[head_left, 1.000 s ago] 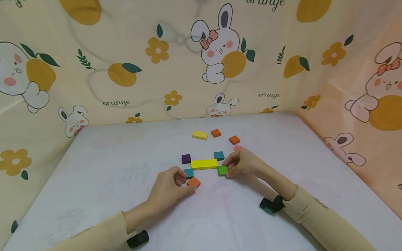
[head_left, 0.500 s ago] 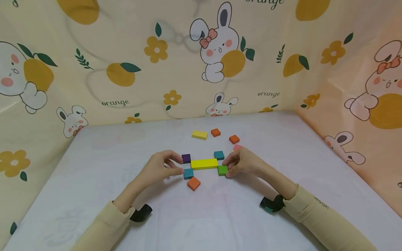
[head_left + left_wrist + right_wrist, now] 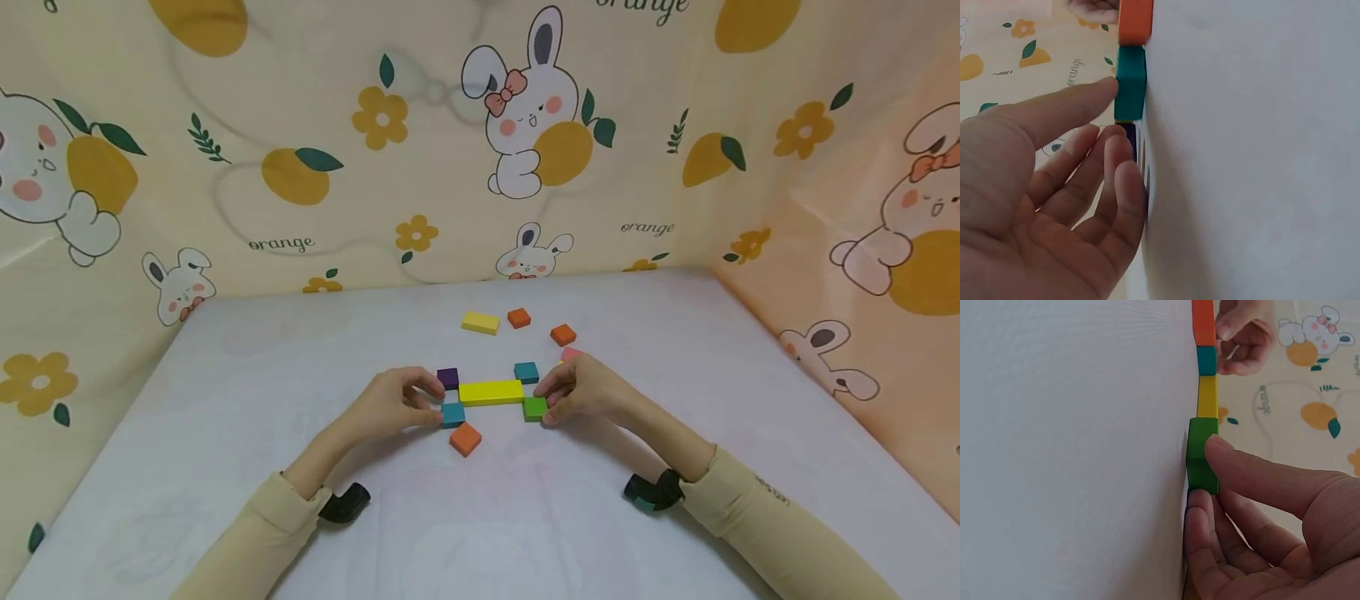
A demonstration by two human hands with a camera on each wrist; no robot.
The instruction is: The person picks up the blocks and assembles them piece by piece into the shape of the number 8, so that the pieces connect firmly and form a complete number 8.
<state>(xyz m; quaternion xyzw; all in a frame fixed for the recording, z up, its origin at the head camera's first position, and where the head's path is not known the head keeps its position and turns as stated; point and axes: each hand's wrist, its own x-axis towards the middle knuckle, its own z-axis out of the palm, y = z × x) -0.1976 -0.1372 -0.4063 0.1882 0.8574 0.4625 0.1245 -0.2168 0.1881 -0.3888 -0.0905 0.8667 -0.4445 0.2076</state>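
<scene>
In the head view my left hand (image 3: 399,403) is beside a small teal block (image 3: 453,415), its thumb at the block's left edge. Its curved fingers lie near a purple block (image 3: 447,378). In the left wrist view the thumb tip touches the teal block (image 3: 1130,84). My right hand (image 3: 588,390) holds a green block (image 3: 535,409) at its right side, thumb on its face in the right wrist view; the index fingertip lies at its far corner. A long yellow block (image 3: 491,392) spans between both sides, and another teal block (image 3: 527,372) sits at its upper right end.
An orange block (image 3: 466,439) lies turned below the left teal block. Farther back are a pale yellow block (image 3: 480,323) and two orange blocks, one (image 3: 519,317) beside it and one (image 3: 563,335) to the right. A pink block (image 3: 570,355) is partly hidden behind my right hand.
My left hand has let go of the orange block, drawn back up and left, then come in against the left teal block. The right hand stays at the green block.
</scene>
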